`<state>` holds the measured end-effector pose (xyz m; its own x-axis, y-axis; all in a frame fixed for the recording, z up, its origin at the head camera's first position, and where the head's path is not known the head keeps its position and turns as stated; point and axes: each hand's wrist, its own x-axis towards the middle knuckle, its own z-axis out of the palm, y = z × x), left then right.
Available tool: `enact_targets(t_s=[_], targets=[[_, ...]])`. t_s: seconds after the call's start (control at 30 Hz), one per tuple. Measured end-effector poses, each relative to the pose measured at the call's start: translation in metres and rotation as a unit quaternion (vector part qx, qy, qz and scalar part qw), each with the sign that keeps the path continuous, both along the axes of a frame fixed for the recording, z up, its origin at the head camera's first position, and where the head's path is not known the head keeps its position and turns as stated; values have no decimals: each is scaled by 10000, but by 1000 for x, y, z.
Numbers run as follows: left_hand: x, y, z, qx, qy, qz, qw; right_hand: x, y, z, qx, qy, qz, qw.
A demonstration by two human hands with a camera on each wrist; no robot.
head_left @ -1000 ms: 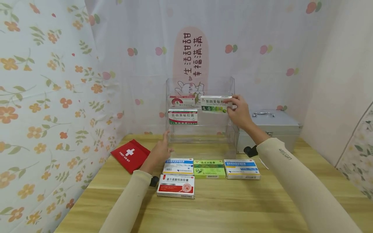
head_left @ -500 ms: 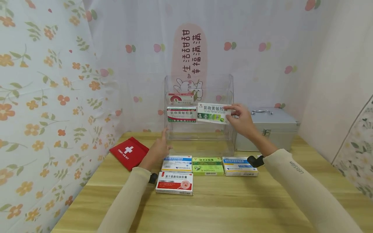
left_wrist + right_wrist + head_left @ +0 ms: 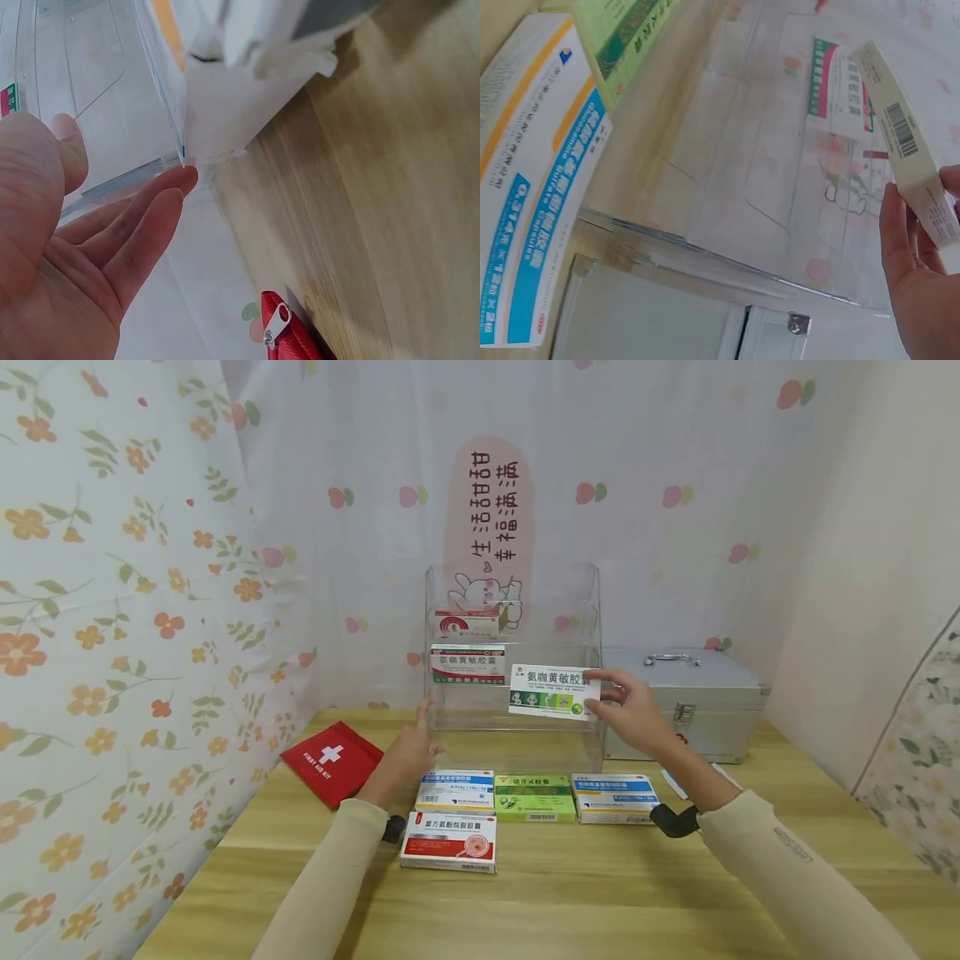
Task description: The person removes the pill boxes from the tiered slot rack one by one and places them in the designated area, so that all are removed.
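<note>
In the head view my right hand point(image 3: 633, 710) pinches the right end of a white and green medicine box point(image 3: 550, 692), printed face toward me, in front of the clear tiered rack point(image 3: 517, 725). Its barcode edge shows in the right wrist view. My left hand point(image 3: 405, 753) is at the rack's lower left side; in the left wrist view its fairly straight fingers point(image 3: 154, 232) lie by the rack's edge, the thumb apart from them. On the rack's left stand a red and white medicine box point(image 3: 467, 625) and, one tier lower, a white, green and red one point(image 3: 468, 666).
Before the rack lie two blue and white boxes point(image 3: 455, 791), a green box point(image 3: 535, 798) between them, and a red and white box point(image 3: 448, 841) nearer me. A red first aid pouch point(image 3: 332, 763) lies left; a silver case point(image 3: 686, 702) stands right.
My right hand has lowered the medicine box from the upper tiers to in front of the lower part of the rack, its face turned more toward me. The left hand stays at the rack's side.
</note>
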<state>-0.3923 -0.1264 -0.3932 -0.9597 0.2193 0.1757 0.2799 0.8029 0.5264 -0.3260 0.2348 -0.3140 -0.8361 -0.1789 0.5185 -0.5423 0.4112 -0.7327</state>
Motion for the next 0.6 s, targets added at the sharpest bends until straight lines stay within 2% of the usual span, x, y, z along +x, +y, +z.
enact_targets(t_s=[0.3,0.6], targets=[[0,-3,-1,-51,-40,-8,10000,16,0,-10,49,-454,328,9984],[-2,-2,-1,-85,-32,-18,10000,32,3,-24,278,-746,478,9957]])
